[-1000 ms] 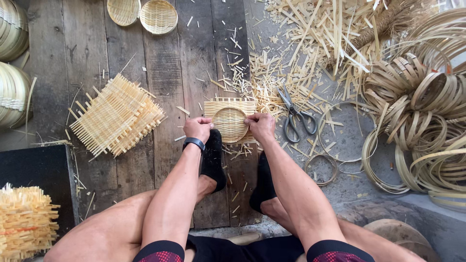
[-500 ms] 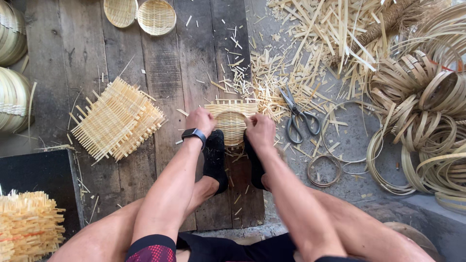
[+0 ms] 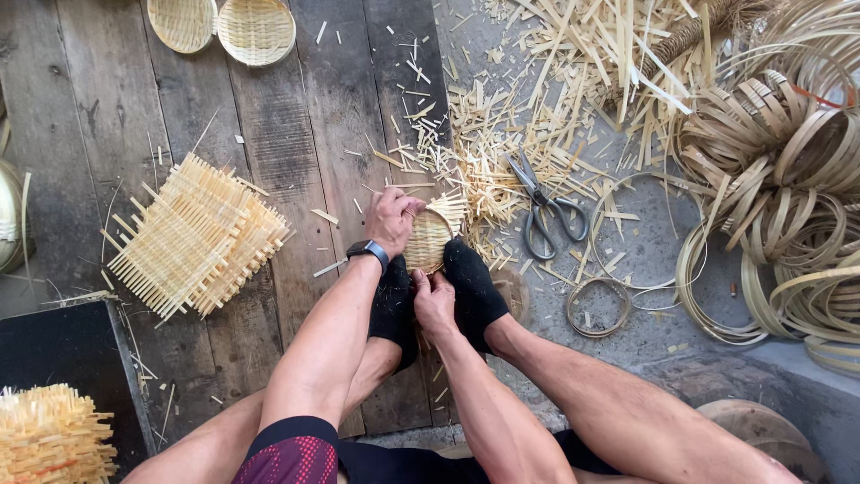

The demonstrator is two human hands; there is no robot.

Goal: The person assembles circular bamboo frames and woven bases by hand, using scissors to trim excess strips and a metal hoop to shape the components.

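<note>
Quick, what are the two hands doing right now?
Left hand: closed on the top edge of the small woven bamboo tray.
Right hand: closed on the tray's bottom edge, between the black-socked feet.

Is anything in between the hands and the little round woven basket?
No. Both hands already touch the small woven basket: the left hand grips its upper left edge, the right hand its lower edge. Two feet in black socks press beside it.

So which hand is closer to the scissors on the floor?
The right hand, though only slightly. It grips the small woven basket's near edge, below and left of the scissors. The left hand sits on the basket's far-left rim, farther left.
</note>
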